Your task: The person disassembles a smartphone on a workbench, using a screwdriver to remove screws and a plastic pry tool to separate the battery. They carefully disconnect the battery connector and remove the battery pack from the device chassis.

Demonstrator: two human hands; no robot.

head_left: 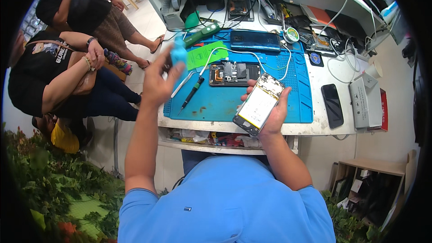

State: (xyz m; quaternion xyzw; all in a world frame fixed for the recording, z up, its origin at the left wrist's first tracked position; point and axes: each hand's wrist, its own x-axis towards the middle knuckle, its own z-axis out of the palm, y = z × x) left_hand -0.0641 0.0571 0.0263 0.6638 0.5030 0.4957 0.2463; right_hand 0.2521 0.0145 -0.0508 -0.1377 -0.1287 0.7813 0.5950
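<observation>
Head view: a person's two hands work over a white counter (317,113) bearing a blue work mat (202,110). The right hand (275,116) holds an opened phone (256,107) above the mat's near right part, tilted, its white battery and upper circuitry exposed. The left hand (158,81), raised at the mat's left side, grips a light-blue object (179,53), too blurred to identify. A second opened phone (230,74) lies on the mat, just beyond the held one; farther back rests a phone with a glossy blue back (255,41). Between the hands lies a black-and-green screwdriver (192,94), its tip toward the near left. Right of the mat, a black phone (332,105) lies near a white box (361,103).
</observation>
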